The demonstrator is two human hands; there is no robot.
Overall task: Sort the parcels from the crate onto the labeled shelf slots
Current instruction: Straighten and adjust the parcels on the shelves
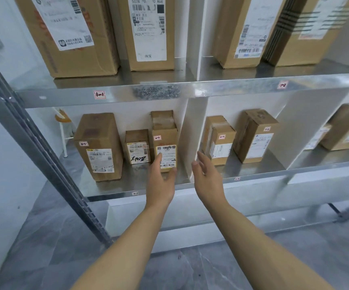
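A tall narrow cardboard parcel (164, 135) with a yellow-edged label stands upright on the lower metal shelf (110, 189), at the right end of the slot marked 2-1. My left hand (162, 181) is right in front of it, fingers apart, fingertips over its label; whether they touch is unclear. My right hand (206, 176) hovers open to the parcel's right, near the white divider (187, 130), holding nothing. The crate is out of view.
Two more parcels (100, 145) (137, 146) share slot 2-1. Two boxes (218, 139) (256, 135) stand in slot 2-2, another box (345, 126) farther right. Large boxes fill the upper shelf (190, 91). A grey upright post (43, 155) runs at left.
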